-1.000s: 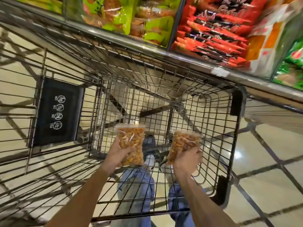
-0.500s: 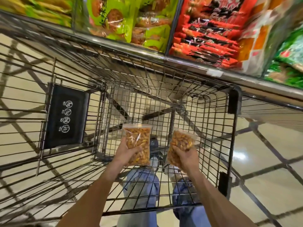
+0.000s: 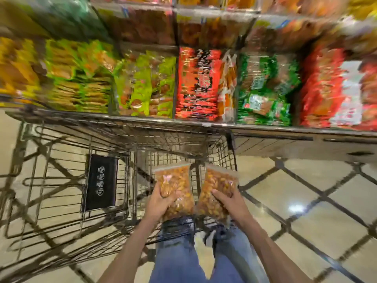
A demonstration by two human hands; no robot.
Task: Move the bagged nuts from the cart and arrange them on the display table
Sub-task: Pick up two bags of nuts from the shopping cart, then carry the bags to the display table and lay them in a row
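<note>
Shelves (image 3: 204, 82) packed with bright snack packets fill the top of my view, blurred: yellow and green packs to the left, red ones (image 3: 197, 82) in the middle, green and red further right. Below them I see a pale tiled floor (image 3: 306, 193) crossed by dark diagonal lines. On it stands a wire cart (image 3: 67, 180), pushed up against the shelf edge, with a black panel (image 3: 101, 183) bearing small white symbols on its folding seat flap. I see my blue jeans (image 3: 179, 258) at the bottom, partly through the cart's wires. My left hand (image 3: 163, 203) grips the lower part of one clear bag of nuts (image 3: 173, 180), thumb across its front. My right hand (image 3: 229, 201) grips a second bag of nuts (image 3: 217, 186) the same way, fingers wrapped round its right edge. Both bags stand roughly upright, held side by side and nearly touching, over the near end of the cart.
</note>
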